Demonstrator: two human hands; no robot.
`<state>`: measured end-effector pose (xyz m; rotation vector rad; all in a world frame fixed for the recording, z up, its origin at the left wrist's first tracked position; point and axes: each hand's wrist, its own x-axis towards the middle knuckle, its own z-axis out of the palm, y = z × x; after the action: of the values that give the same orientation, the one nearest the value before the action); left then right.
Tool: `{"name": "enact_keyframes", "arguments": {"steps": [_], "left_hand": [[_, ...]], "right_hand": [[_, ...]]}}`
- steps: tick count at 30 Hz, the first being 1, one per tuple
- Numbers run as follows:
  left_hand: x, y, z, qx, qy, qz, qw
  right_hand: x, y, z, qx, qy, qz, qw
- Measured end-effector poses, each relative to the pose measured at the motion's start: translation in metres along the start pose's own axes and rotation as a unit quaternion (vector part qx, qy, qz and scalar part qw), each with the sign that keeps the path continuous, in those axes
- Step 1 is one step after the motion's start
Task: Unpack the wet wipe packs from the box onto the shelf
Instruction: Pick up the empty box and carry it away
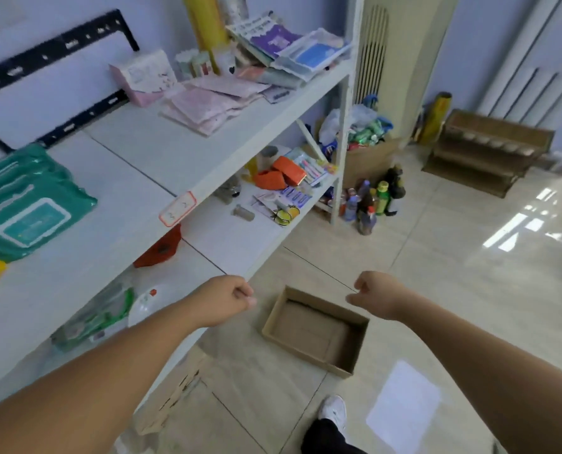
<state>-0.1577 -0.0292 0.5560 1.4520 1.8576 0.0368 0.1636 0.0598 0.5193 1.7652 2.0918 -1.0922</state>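
Green wet wipe packs (24, 204) lie stacked at the left of the white shelf (161, 158). An open cardboard box (315, 329) stands on the floor below, and its inside shows only bare cardboard. My left hand (230, 298) hovers at the front edge of the lower shelf with its fingers curled and holds nothing. My right hand (374, 291) hangs above the box's far right corner, also curled and holding nothing. Both arms reach forward over the floor.
Pink and purple packs (214, 103) crowd the shelf's far end. The lower shelf (233, 237) carries orange packs, stationery and a red item. Several bottles (371, 201) stand on the floor by the shelf leg, beside a full carton (368, 155). A white sheet (404, 401) lies near my foot.
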Motion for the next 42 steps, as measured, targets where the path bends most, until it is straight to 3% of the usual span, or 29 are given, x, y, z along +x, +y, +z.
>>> {"name": "enact_keyframes", "arguments": {"steps": [4, 9, 24, 29, 34, 38, 42], "left_hand": [[0.058, 0.006, 0.022, 0.071, -0.063, -0.006, 0.996], [0.110, -0.004, 0.048, 0.029, -0.110, -0.044, 0.993], [0.305, -0.121, 0.174, 0.041, -0.203, -0.124, 0.970], [0.384, -0.188, 0.248, -0.009, -0.170, -0.199, 0.965], [0.439, -0.250, 0.323, 0.011, -0.156, -0.247, 0.956], [0.468, -0.308, 0.371, -0.005, -0.176, -0.263, 0.949], [0.474, -0.317, 0.398, 0.065, -0.079, -0.258, 0.961]], "right_hand": [[0.022, 0.050, 0.018, 0.066, 0.002, 0.076, 0.995], [0.042, 0.083, 0.042, 0.132, -0.018, 0.148, 0.980], [0.172, 0.180, 0.211, 0.232, -0.058, 0.310, 0.920], [0.235, 0.216, 0.291, 0.345, -0.038, 0.381, 0.857], [0.292, 0.252, 0.379, 0.359, -0.031, 0.404, 0.841], [0.318, 0.278, 0.441, 0.339, -0.048, 0.403, 0.849], [0.328, 0.286, 0.480, 0.290, -0.022, 0.373, 0.881]]}}
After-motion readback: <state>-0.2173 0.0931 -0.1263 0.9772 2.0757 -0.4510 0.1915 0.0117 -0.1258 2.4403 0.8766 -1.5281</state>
